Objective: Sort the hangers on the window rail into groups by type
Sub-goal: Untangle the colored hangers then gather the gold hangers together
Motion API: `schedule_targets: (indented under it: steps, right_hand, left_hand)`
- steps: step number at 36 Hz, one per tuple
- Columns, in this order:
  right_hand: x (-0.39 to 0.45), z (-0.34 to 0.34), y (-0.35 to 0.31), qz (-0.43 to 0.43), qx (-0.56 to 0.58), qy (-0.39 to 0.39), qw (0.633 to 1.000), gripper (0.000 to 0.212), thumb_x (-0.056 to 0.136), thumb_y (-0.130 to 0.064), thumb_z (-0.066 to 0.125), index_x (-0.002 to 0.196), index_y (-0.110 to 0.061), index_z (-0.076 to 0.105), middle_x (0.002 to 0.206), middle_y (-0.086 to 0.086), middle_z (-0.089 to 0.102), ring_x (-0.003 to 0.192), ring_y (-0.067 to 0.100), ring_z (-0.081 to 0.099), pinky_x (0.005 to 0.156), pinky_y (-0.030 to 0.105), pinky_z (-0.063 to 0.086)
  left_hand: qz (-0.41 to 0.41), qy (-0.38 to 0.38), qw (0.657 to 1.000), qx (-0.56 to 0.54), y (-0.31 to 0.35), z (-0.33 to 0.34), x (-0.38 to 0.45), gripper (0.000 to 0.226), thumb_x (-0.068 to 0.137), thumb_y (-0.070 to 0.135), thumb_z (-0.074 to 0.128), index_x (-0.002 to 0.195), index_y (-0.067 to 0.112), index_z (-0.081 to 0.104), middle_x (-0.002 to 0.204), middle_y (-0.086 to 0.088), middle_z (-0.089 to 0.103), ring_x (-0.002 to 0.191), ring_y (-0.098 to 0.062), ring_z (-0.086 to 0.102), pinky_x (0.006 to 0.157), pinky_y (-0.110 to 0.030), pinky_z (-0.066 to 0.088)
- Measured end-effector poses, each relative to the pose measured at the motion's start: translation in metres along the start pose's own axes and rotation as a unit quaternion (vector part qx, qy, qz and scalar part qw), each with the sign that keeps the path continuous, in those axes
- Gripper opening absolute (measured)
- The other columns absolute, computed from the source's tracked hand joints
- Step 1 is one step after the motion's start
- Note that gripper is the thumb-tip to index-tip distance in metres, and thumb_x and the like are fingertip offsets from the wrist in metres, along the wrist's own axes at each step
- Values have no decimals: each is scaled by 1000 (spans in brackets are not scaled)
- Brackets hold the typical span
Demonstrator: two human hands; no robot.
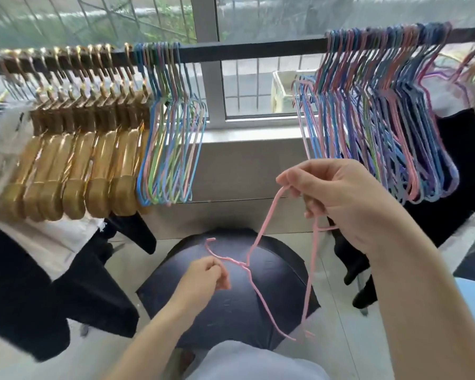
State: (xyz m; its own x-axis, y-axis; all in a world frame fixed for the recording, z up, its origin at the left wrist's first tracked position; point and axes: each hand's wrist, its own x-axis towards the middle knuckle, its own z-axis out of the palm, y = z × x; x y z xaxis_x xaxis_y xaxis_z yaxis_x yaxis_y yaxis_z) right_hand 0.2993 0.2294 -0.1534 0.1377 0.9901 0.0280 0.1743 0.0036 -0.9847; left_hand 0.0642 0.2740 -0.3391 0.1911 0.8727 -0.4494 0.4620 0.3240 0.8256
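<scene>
A long dark metal window rail (252, 49) runs across the upper part of the frame, from the left edge to the right edge. On its right stretch hangs a dense bunch of thin coated wire hangers in blue, pink and purple (381, 116), packed tight against one another. On its left stretch hangs a row of broad, glossy gold plastic hangers (74, 160), and touching their right side is a smaller cluster of pastel wire hangers in blue, green and pink (173, 149). The middle of the rail between the two wire groups is bare. Below centre, an open dark navy umbrella (225, 297) lies on the pale floor. In front of it, off the rail, a single pink wire hanger (261, 234) is held tilted between both hands. The right hand (348, 204), at centre right, is curled round one end of the hanger's frame. The left hand (206, 275), lower and nearer centre, pinches the hanger beside its twisted neck, the hook pointing up-left.
</scene>
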Motion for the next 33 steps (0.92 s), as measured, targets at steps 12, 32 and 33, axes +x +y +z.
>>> schedule_targets:
  steps: [12, 32, 33]
  right_hand:
    - [10, -2, -7, -37, 118, 4, 992, 22, 78, -31, 70, 84, -11, 77, 71, 6, 64, 49, 11, 44, 53, 21, 49]
    - [39, -14, 53, -3, -78, 276, 958, 35, 102, -21, 57, 136, -22, 52, 112, -8, 60, 88, -7, 61, 83, 22, 57]
    - [40, -12, 55, 1, -89, 265, 960, 34, 101, -20, 57, 135, -23, 54, 113, -9, 60, 96, -2, 61, 92, 33, 57]
  left_hand:
    - [56, -61, 987, -136, 11, 11, -18, 23, 108, 20, 51, 115, 19, 73, 108, 4, 78, 110, -11, 71, 107, -34, 50]
    - [288, 162, 927, -176, 39, 6, -31, 23, 101, 32, 50, 95, 23, 70, 65, -2, 57, 63, -20, 52, 68, -43, 51]
    - [292, 171, 925, -174, 43, 7, -31, 23, 102, 32, 49, 98, 21, 69, 65, 1, 57, 63, -18, 53, 66, -36, 51]
